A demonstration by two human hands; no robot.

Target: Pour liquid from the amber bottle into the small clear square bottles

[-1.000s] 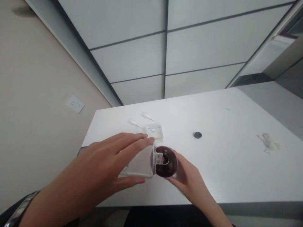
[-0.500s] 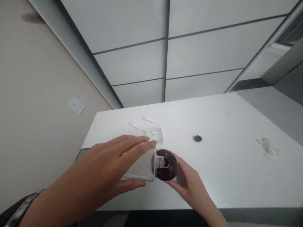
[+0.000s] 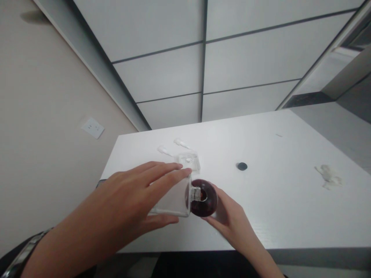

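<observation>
Over the table (image 3: 290,216), my left grip (image 3: 130,195) wraps the tipped clear bottle (image 3: 175,197), its neck (image 3: 196,194) at the mouth (image 3: 204,196) of the dark bottle (image 3: 206,208) my right grip (image 3: 232,214) clasps, apparently mid-pour, which calls for steady alignment.

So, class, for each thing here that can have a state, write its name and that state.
Clear bottle: tipped sideways, uncapped, held in the left hand
Dark red bottle: open, held in the right hand
Black disc: lying flat
Two slim pale pieces: lying down
Clear square piece: resting; open or shut unclear
White material: crumpled
Wall socket: nothing plugged in
Dark thing at left: mostly hidden, state unclear
</observation>
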